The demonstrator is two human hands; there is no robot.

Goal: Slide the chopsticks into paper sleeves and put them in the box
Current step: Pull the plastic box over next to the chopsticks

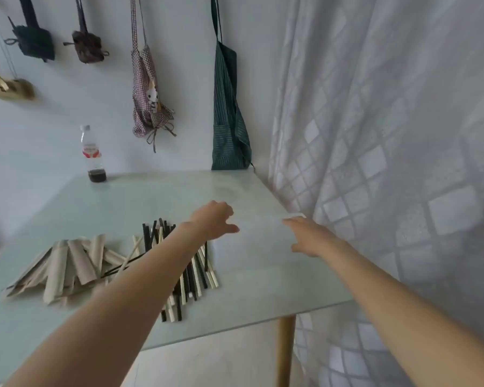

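Your left hand (215, 219) hovers just past the far end of the loose heap of black and pale wooden chopsticks (190, 272), its fingers loosely curled downward and gripping nothing; the heap lies under your left forearm, behind those fingers and not touching them. Your right hand (309, 236) reaches out well to the right of the chopstick heap, near the right edge of the pale green glass-topped table (157, 196), fingers stretched forward and relaxed; something small and white shows at its fingertips by the table edge, but the blur keeps you from telling whether it is held or even what it is. To the left of the chopstick heap, touching its edge where a few sticks stray across, sits a fanned pile of tan paper sleeves (65, 266). The chopsticks overlap too much for an exact count: more than a dozen, dark and light mixed. The sleeves likewise number about ten or more. Far beyond the heap, toward the table's back left, stands one clear plastic bottle with a red-and-white label and a little dark liquid (93, 155). On the wall behind the table hang one dark green striped apron (228, 121), one checked cloth apron (147, 88) and two small dark pouches (87, 47). A white patterned curtain (389, 121) drapes along the table's right side.
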